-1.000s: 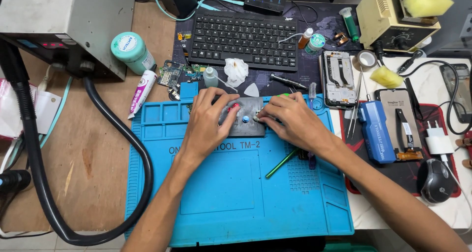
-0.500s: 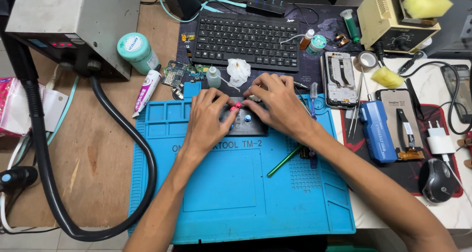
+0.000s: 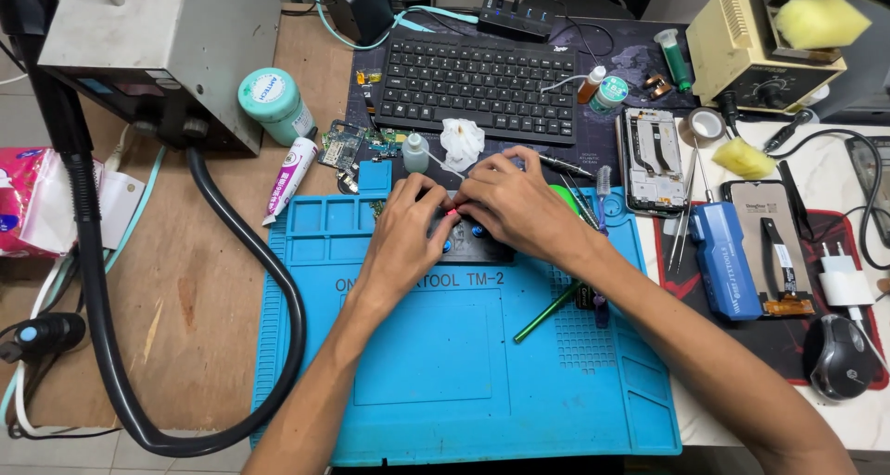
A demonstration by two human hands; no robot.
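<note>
Blue rubbery mat point(image 3: 417, 373) bears hands point(image 3: 464, 220) pressing a dark flat holder point(image 3: 464, 243).

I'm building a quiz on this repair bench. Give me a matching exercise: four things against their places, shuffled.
Things:
1. keyboard
2. black hose
3. computer mouse
4. green stick

Places:
A. on the blue mat, beside the right forearm
B. far right, near the table's front edge
C. behind both hands
D. curving round the mat's left side

Pairs: 1-C, 2-D, 3-B, 4-A
</note>
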